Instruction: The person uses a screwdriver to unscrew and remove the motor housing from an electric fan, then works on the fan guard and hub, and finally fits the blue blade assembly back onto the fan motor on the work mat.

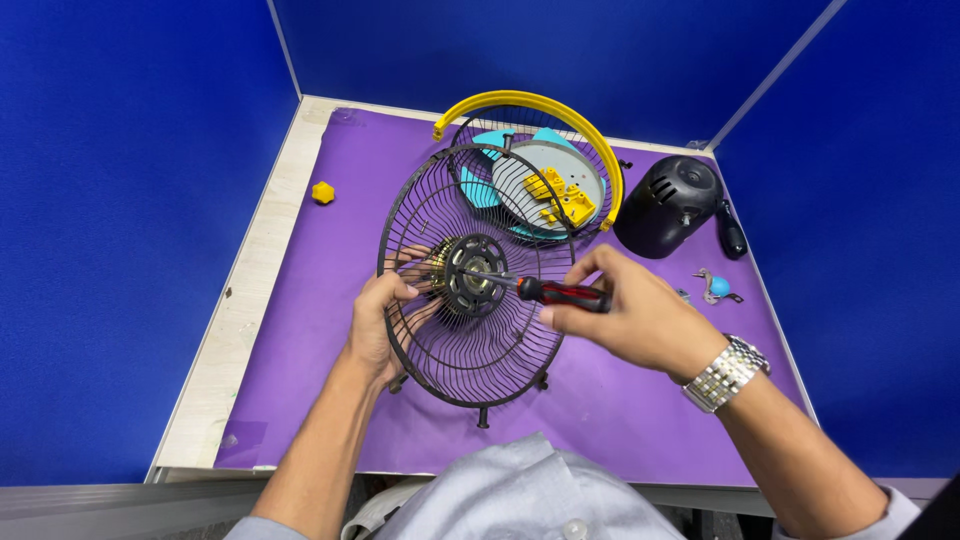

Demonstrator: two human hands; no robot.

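Left hand [380, 320] clamped around the motor [445, 272] behind the grille [470, 290], tilted above the purple worktop [330, 200], right hand [625, 310] closed on the screwdriver [555, 293] at the hub: keep tip square, grille steady.

I'm looking down at a pale table [262, 272] wearing a purple mat [330, 330], with blue partition walls [120, 200] standing around it, evenly lit.
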